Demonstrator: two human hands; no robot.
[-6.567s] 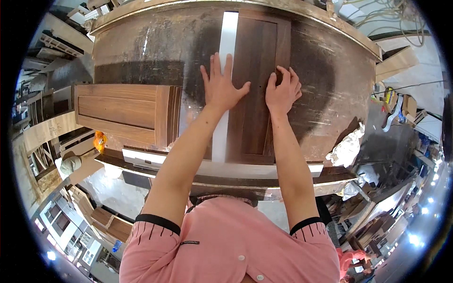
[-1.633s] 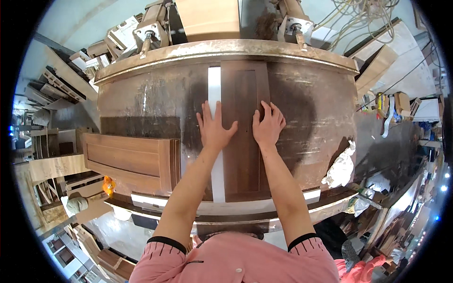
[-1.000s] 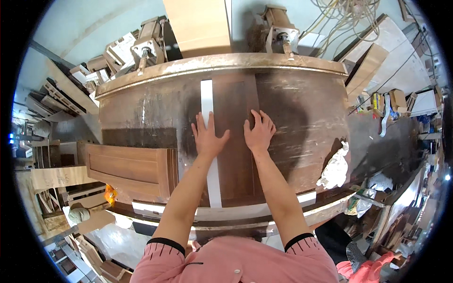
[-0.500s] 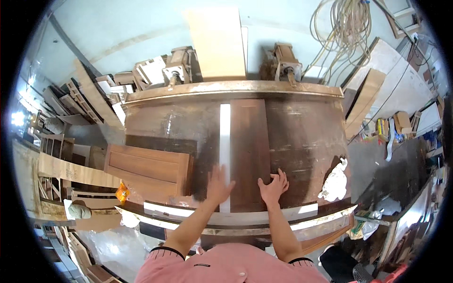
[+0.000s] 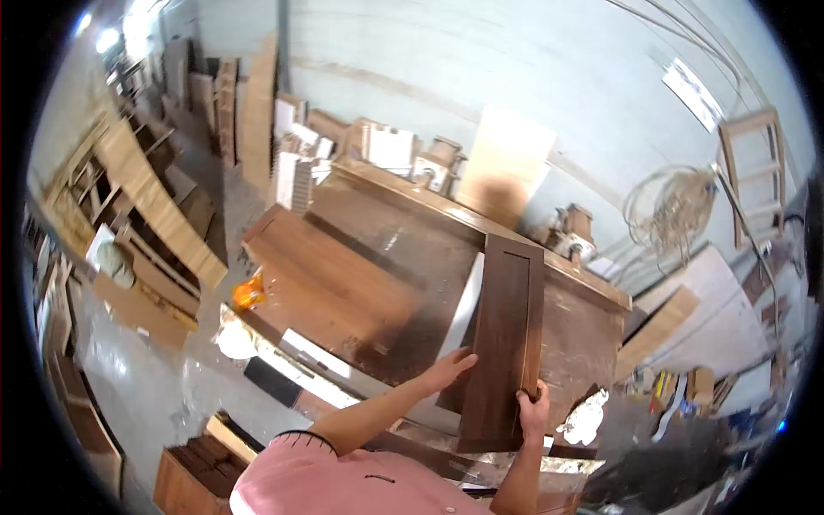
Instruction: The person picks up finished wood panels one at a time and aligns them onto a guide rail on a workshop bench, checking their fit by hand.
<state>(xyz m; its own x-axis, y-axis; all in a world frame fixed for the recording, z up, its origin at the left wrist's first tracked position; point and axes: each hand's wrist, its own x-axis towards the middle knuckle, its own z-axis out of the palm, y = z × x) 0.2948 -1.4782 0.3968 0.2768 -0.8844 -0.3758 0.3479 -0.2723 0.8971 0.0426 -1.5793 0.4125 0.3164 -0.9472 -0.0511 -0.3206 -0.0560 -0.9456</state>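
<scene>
A long dark brown wooden door panel (image 5: 499, 343) with a recessed middle stands tilted up off the worktable (image 5: 577, 322). My right hand (image 5: 534, 410) is closed around its right edge, near the lower end. My left hand (image 5: 451, 369) is beside the panel's left edge with the fingers stretched out; whether the fingertips touch it I cannot tell. A white strip (image 5: 464, 309) lies along the table to the left of the panel. Farther left rests another, lighter brown door panel (image 5: 335, 275), partly blurred.
A crumpled white cloth (image 5: 585, 418) lies at the table's right side. An orange packet (image 5: 249, 293) is at its left corner. Along the back runs a raised wooden rail (image 5: 412, 196), with clamp-like machine parts (image 5: 439, 163) behind it. Boards (image 5: 260, 112) lean at the left.
The dark panel, flat on the table before, is now raised and tilted. My right hand has taken hold of its right edge. The view has turned to the left.
</scene>
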